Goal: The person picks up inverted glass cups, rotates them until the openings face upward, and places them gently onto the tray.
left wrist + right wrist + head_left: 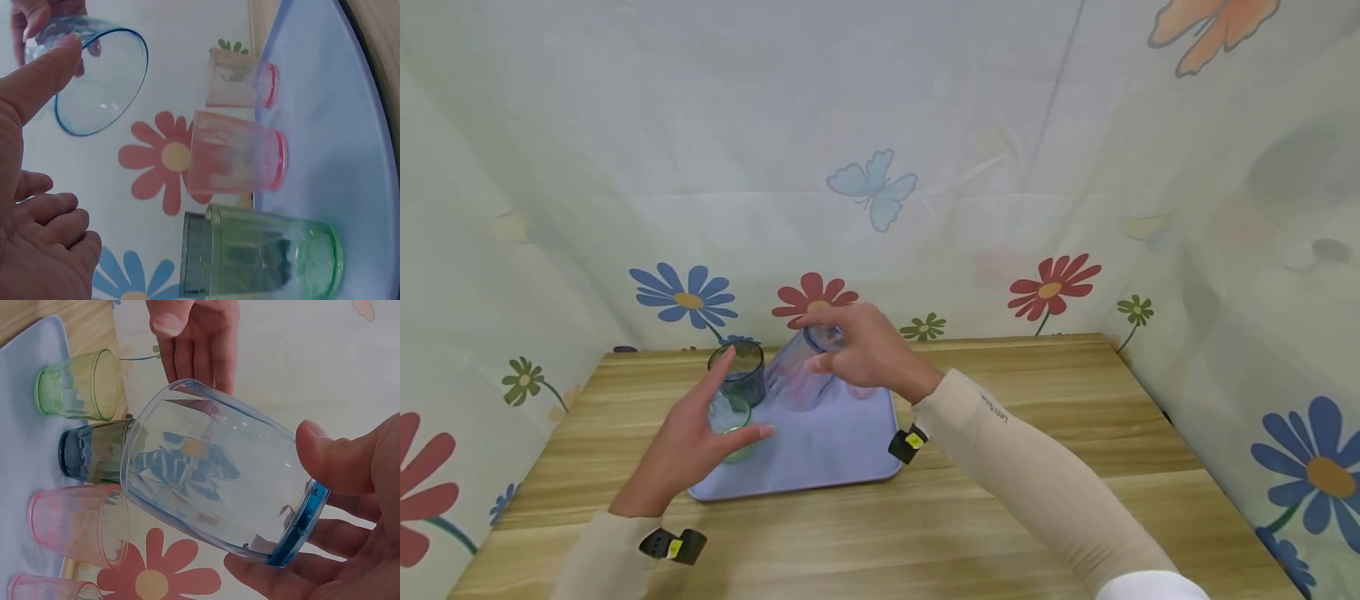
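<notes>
My right hand (pixel 868 346) grips a clear blue-tinted cup (pixel 219 469) by its blue base. The cup hangs tilted above the tray, its mouth facing down and left toward my other hand. My left hand (pixel 688 437) is held up with thumb and fingers spread, holding nothing. In the head view it stands apart from the cup and partly covers a green cup (pixel 269 256). A dark grey cup (pixel 745 379) stands behind the green one. Two pink cups, a larger one (pixel 234 156) and another (pixel 234 78), stand upright on the tray.
A pale blue-lilac tray (pixel 827 458) lies on a wood-grain table (pixel 1000 517), left of its middle. A white cloth backdrop (pixel 962 250) printed with flowers and butterflies hangs behind the table and along both sides.
</notes>
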`<action>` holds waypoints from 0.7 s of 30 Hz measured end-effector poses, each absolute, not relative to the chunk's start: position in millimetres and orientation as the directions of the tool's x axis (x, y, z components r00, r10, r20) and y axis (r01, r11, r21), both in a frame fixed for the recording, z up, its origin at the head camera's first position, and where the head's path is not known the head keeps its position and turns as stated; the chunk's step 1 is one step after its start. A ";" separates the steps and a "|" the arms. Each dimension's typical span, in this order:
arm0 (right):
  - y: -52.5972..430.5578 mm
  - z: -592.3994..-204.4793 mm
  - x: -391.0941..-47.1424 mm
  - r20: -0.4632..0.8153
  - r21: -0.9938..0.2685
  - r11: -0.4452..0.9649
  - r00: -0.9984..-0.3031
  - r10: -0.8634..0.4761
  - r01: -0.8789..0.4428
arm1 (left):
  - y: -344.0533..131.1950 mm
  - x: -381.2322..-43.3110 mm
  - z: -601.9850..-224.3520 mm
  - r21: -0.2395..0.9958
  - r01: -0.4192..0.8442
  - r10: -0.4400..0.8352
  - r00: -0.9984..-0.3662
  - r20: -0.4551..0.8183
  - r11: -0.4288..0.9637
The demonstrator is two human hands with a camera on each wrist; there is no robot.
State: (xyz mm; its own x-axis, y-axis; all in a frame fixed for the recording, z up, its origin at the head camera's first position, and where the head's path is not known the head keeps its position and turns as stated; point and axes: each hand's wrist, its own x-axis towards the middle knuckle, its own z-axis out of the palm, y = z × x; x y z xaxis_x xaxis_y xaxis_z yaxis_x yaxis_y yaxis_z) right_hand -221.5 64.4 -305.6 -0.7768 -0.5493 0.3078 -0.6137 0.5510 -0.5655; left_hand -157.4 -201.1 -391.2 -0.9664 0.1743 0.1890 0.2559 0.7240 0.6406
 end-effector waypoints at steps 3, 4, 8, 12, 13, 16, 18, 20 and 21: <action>64.2 -305.7 -220.7 0.321 -0.580 0.533 -0.774 -0.546 -0.616 | -192.4 -161.5 -389.3 0.646 0.274 0.195 -0.962 0.193 0.713; 64.2 -305.6 -220.6 0.324 -0.586 0.527 -0.774 -0.543 -0.615 | -189.9 -162.6 -388.9 0.649 0.281 0.202 -0.960 0.195 0.707; 64.2 -305.1 -219.7 0.323 -0.619 0.507 -0.782 -0.533 -0.600 | -181.6 -167.0 -388.9 0.667 0.304 0.222 -0.953 0.207 0.681; 63.6 -304.7 -218.1 0.308 -0.675 0.475 -0.801 -0.513 -0.564 | -175.2 -170.7 -389.3 0.689 0.318 0.232 -0.948 0.218 0.651; 63.5 -304.8 -217.7 0.305 -0.690 0.466 -0.806 -0.507 -0.554 | -174.0 -171.3 -389.1 0.693 0.320 0.232 -0.947 0.221 0.646; 63.1 -306.0 -216.9 0.302 -0.734 0.428 -0.817 -0.491 -0.528 | -171.7 -172.9 -388.3 0.702 0.336 0.230 -0.942 0.245 0.628; 63.2 -307.5 -216.8 0.301 -0.761 0.398 -0.822 -0.483 -0.512 | -171.3 -174.1 -387.6 0.706 0.347 0.225 -0.938 0.264 0.617; 63.3 -309.4 -216.9 0.293 -0.788 0.370 -0.829 -0.475 -0.491 | -171.4 -174.9 -386.4 0.714 0.351 0.221 -0.936 0.273 0.606; 63.4 -310.6 -217.2 0.287 -0.801 0.359 -0.833 -0.472 -0.479 | -171.5 -175.3 -385.7 0.720 0.351 0.219 -0.936 0.275 0.598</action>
